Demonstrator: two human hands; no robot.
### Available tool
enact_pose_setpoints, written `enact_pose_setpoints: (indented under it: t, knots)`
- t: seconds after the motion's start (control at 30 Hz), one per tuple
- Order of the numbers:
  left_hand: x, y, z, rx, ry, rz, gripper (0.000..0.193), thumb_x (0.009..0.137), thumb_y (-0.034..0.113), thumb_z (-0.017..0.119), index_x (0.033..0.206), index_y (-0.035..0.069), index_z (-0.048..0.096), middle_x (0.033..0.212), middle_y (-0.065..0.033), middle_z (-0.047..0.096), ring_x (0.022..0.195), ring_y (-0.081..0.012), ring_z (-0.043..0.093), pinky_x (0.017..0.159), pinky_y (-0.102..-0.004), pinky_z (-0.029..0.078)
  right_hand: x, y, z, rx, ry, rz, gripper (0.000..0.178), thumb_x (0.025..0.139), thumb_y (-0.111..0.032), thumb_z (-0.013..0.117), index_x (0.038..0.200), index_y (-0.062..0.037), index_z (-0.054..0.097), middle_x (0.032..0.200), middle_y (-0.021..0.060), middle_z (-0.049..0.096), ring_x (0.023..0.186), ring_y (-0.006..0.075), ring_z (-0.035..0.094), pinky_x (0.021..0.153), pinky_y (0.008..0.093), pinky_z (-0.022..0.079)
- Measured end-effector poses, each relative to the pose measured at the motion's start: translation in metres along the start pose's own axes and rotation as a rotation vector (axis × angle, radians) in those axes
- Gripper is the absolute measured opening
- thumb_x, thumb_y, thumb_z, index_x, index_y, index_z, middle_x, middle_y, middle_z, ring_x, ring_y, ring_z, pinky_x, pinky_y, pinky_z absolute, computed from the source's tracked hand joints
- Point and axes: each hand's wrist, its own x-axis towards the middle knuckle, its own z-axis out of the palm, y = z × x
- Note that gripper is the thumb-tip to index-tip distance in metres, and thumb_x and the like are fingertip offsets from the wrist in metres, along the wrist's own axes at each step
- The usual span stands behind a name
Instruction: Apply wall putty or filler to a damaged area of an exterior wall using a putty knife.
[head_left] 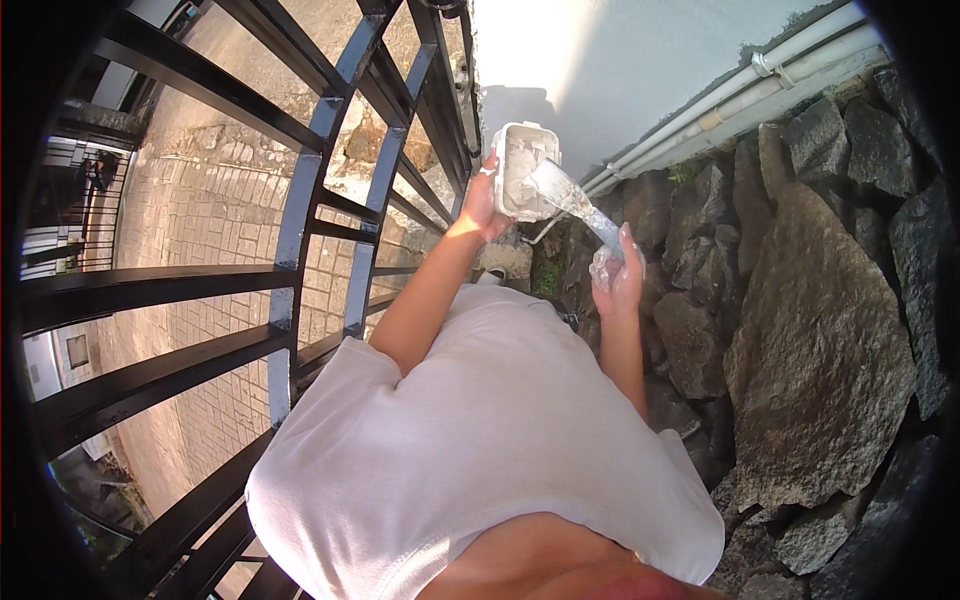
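My left hand (483, 205) is closed on the near left side of a small white plastic tub (500, 180), which holds a pale grey-white paste (521, 180). In my right hand (618, 278) is the handle of a putty knife (590, 210). Its wide blade reaches over the tub's right side and is smeared with the same paste. White smears also cover the fingers of my right hand. Whether the blade touches the paste in the tub I cannot tell.
A black metal fence (330, 190) runs along my left, with a paved lane (200, 230) beyond. Ahead is a pale plastered wall (620, 80) with white pipes (740, 85) along its lower edge. Rough dark stones (820, 350) rise close on my right.
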Motion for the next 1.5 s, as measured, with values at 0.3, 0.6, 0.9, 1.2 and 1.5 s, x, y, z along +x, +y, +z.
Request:
enact_pose_setpoints:
  t: [0.3, 0.6, 0.9, 1.2, 1.5]
  knots:
    - [0.006, -0.006, -0.01, 0.048, 0.037, -0.04, 0.066, 0.1, 0.056, 0.038, 0.145, 0.008, 0.042, 0.14, -0.012, 0.052, 0.127, -0.0293, 0.053, 0.108, -0.0474, 0.04, -0.019, -0.006, -0.001, -0.757, -0.143, -0.512, 0.024, 0.091, -0.003, 0.064, 0.114, 0.0047, 0.064, 0.077, 0.0126, 0.07, 0.056, 0.012, 0.063, 0.047, 0.0237, 0.047]
    - [0.007, -0.009, -0.009, 0.118, 0.092, -0.038, 0.065, 0.1, 0.055, 0.041, 0.143, 0.008, 0.043, 0.139, -0.012, 0.054, 0.124, -0.0279, 0.054, 0.107, -0.0453, 0.041, -0.017, -0.026, 0.006, -1.318, -0.341, -0.877, 0.031, 0.081, 0.002, 0.071, 0.112, 0.0013, 0.067, 0.083, 0.0139, 0.071, 0.067, 0.0164, 0.069, 0.062, 0.0274, 0.052]
    - [0.012, -0.019, -0.015, 0.209, 0.125, 0.129, 0.06, 0.102, 0.047, 0.045, 0.144, 0.005, 0.037, 0.135, -0.0116, 0.053, 0.121, -0.0233, 0.055, 0.102, -0.0389, 0.046, -0.026, -0.021, 0.017, -1.277, -0.155, -0.866, 0.02, 0.085, -0.005, 0.072, 0.104, 0.0013, 0.069, 0.069, 0.0097, 0.068, 0.055, 0.0126, 0.064, 0.054, 0.0254, 0.048]
    - [0.012, -0.012, -0.014, 0.1, 0.124, 0.152, 0.069, 0.101, 0.056, 0.038, 0.147, 0.005, 0.035, 0.144, -0.0132, 0.048, 0.129, -0.0286, 0.051, 0.109, -0.0432, 0.04, -0.023, -0.037, 0.014, -0.146, 0.09, -0.213, 0.021, 0.096, -0.024, 0.063, 0.096, -0.0024, 0.063, 0.058, 0.0029, 0.055, 0.04, 0.0105, 0.048, 0.037, 0.0249, 0.034]
    - [0.009, -0.004, -0.002, 0.052, 0.055, 0.246, 0.062, 0.102, 0.049, 0.041, 0.145, 0.004, 0.037, 0.139, -0.0127, 0.051, 0.125, -0.0264, 0.054, 0.106, -0.0418, 0.043, -0.007, -0.023, 0.025, -0.306, 0.158, -0.203, 0.032, 0.095, -0.028, 0.064, 0.1, 0.0034, 0.06, 0.059, 0.0085, 0.06, 0.04, 0.011, 0.051, 0.035, 0.025, 0.035]
